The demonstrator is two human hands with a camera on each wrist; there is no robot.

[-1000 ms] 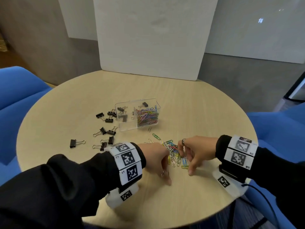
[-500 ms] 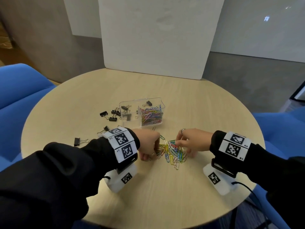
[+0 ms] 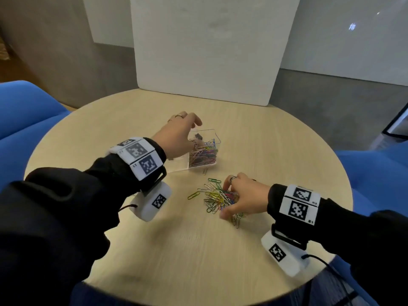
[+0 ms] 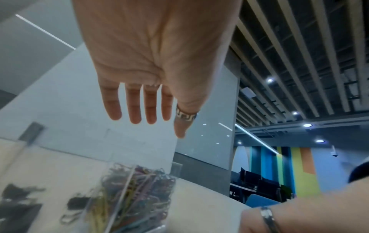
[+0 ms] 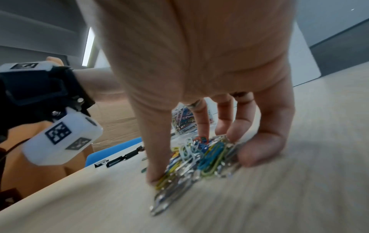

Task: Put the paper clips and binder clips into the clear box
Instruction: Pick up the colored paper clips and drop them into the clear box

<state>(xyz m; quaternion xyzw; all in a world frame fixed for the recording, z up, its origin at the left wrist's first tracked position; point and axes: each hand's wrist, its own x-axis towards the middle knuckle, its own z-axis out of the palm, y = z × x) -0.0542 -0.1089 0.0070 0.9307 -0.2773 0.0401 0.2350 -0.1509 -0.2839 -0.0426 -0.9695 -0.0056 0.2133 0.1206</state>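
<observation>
The clear box (image 3: 217,139) stands mid-table with coloured paper clips filling its right compartment and a black binder clip (image 3: 198,136) in the left one. My left hand (image 3: 194,131) hovers over the box, open, with fingers (image 4: 135,110) straight and spread and nothing in it. A loose pile of paper clips (image 3: 215,196) lies nearer to me. My right hand (image 3: 229,199) bears down on its right side, thumb (image 5: 157,157) and curled fingers gripping the paper clips (image 5: 201,156). Loose binder clips (image 4: 18,197) lie left of the box (image 4: 123,181), hidden by my left arm in the head view.
The round wooden table (image 3: 198,250) has bare surface in front of me. A white board (image 3: 207,51) stands upright at its far edge. Blue seats (image 3: 24,111) flank the table on both sides. A single paper clip (image 3: 204,171) lies just in front of the box.
My left hand has risen from the pile to above the clear box and opened out. My right hand stayed at the pile and closed round the clips.
</observation>
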